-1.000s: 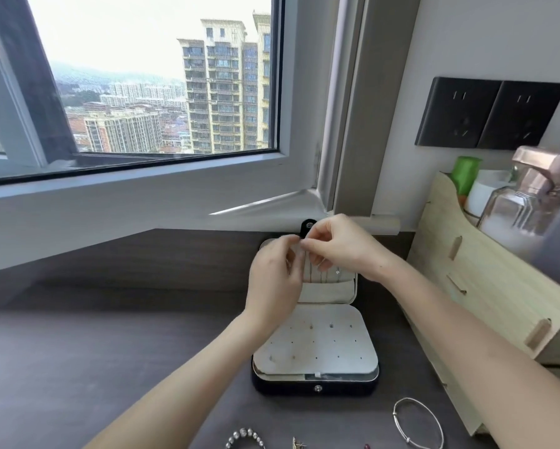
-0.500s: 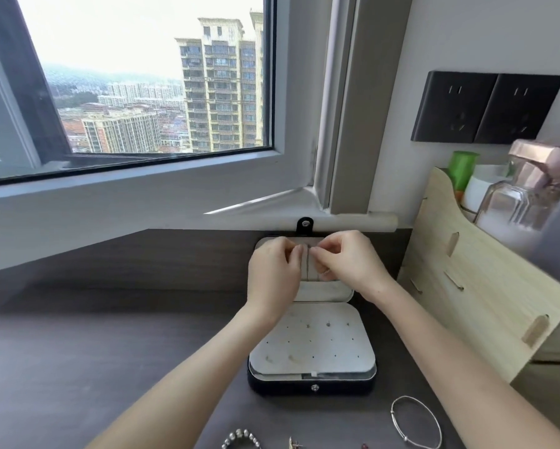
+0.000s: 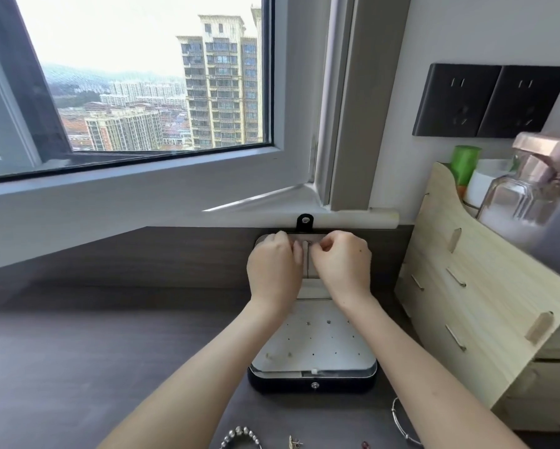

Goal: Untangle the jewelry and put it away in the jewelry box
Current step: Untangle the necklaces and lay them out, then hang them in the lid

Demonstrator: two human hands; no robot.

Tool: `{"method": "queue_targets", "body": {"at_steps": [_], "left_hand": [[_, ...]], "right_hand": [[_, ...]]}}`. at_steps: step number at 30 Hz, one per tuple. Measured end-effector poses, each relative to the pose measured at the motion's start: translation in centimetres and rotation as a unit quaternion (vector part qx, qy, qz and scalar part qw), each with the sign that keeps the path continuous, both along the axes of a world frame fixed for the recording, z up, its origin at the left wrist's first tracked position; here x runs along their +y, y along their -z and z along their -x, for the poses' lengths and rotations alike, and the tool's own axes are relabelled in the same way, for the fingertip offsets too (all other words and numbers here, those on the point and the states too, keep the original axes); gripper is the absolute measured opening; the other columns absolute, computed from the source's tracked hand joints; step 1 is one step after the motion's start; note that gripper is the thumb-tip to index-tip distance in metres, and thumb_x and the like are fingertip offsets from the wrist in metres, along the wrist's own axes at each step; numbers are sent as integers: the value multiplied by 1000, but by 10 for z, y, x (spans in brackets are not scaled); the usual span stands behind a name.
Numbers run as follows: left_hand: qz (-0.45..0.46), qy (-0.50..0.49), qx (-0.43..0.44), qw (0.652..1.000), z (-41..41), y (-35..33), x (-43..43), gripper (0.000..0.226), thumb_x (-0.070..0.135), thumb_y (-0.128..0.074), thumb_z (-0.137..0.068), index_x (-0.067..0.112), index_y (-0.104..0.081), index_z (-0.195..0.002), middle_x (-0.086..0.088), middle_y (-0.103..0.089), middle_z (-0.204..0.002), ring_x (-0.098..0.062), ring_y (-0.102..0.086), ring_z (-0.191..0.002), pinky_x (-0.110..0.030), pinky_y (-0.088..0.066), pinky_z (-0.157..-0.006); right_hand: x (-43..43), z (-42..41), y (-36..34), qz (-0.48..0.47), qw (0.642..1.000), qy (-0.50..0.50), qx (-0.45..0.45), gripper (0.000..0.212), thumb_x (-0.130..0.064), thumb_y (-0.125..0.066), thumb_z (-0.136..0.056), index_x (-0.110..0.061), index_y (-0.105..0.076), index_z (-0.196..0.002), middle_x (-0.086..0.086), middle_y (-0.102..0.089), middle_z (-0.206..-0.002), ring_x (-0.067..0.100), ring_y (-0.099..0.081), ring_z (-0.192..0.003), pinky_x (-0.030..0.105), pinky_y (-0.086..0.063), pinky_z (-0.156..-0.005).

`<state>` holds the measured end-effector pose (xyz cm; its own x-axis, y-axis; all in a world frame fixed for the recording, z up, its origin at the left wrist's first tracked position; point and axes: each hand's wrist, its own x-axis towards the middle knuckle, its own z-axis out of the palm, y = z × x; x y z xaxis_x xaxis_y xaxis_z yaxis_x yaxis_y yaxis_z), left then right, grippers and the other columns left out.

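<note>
My left hand (image 3: 274, 270) and right hand (image 3: 345, 267) curl tight on the lid of the jewelry box (image 3: 282, 382) — what they pinch I cannot tell — beaded bracelet (image 3: 241, 434) well behind them.

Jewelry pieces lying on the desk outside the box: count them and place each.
4, all in front of the jewelry box: beaded bracelet leftmost, then a small gold piece, a tiny red piece, and a silver bangle rightmost. The arms may hide more.

On dark counter (image 3: 94, 351), right: wooden organizer (image 3: 486, 303) holding green bottle (image 3: 465, 163), glass bottle (image 3: 512, 202); black sockets (image 3: 492, 100) above; window (image 3: 142, 76) behind.
</note>
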<state>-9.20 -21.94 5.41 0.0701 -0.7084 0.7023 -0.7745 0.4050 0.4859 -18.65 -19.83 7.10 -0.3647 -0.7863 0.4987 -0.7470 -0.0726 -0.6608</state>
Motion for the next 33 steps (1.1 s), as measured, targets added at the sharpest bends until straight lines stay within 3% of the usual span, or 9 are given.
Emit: {"method": "queue_targets", "body": {"at_steps": [3, 5, 7, 11, 17, 21, 24, 28, 33], "left_hand": [[-9, 7, -41, 999, -3, 2, 2, 26, 16, -59, -87, 5, -53, -64, -14, -60, -67, -31, -53, -61, -29, -25, -53], [-35, 16, -81, 996, -5, 3, 5, 27, 22, -52, -92, 5, -55, -72, -14, -61, -77, -31, -54, -70, -31, -25, -56], [-46, 22, -107, 993, -7, 4, 7, 26, 24, -50, -93, 4, -59, -79, -13, -61, -83, -31, -55, -76, -32, -26, -58], [-56, 33, -127, 990, -12, 3, 13, 21, 23, -53, -90, 5, -61, -85, -11, -61, -87, -30, -57, -78, -31, -28, -58], [-51, 40, -141, 988, -26, -8, 26, 16, 19, -55, -87, 7, -64, -91, -8, -62, -93, -29, -58, -81, -29, -32, -62], [-52, 47, -136, 988, -43, -21, 45, 14, 19, -56, -87, 11, -66, -92, -4, -62, -94, -25, -58, -83, -27, -31, -64], [-69, 58, -129, 988, -65, -28, 70, 12, 18, -57, -85, 15, -68, -86, 1, -60, -87, -19, -57, -79, -24, -31, -62], [-136, 81, -119, 980, -108, -33, 111, 8, 19, -61, -82, 19, -68, -79, 9, -54, -76, -12, -52, -75, -23, -33, -63], [-246, 118, -77, 959, -160, -28, 164, 12, 16, -65, -79, 22, -65, -68, 6, -61, -67, -5, -52, -57, -17, -38, -52]], "right_hand": [[1, 0, 5, -19, 1000, -4, 22, 29, -16, -57, -82, -8, -49, -56, 6, -54, -59, 21, -46, -58, 27, -30, -53], [4, 1, 6, -24, 999, -11, 41, 25, -15, -55, -84, -5, -57, -62, 8, -60, -64, 24, -54, -62, 28, -39, -54], [8, 0, 5, -19, 998, -22, 51, 17, -14, -54, -86, -5, -67, -79, 8, -67, -76, 26, -62, -73, 32, -50, -63], [16, -3, 3, 9, 997, -30, 64, 23, -9, -54, -87, -8, -66, -106, 10, -70, -95, 29, -63, -91, 38, -52, -77], [32, 1, -2, 13, 996, -27, 88, 31, -1, -50, -84, -9, -66, -109, 10, -69, -101, 28, -64, -94, 36, -52, -78], [55, 0, -8, 23, 994, -48, 98, 24, -2, -53, -86, -8, -68, -104, 8, -71, -96, 24, -66, -90, 36, -54, -76], [87, -11, -13, -18, 989, -106, 102, 14, -12, -60, -86, -14, -71, -95, 0, -71, -89, 15, -64, -85, 27, -50, -75], [143, -40, -7, -169, 939, -284, 97, 5, -27, -69, -78, -22, -71, -78, -11, -68, -75, 3, -59, -70, 27, -49, -71], [204, -84, 22, -214, 856, -434, 180, 19, -41, -68, -79, -27, -71, -93, -11, -62, -83, 6, -51, -77, 21, -42, -73]]}}
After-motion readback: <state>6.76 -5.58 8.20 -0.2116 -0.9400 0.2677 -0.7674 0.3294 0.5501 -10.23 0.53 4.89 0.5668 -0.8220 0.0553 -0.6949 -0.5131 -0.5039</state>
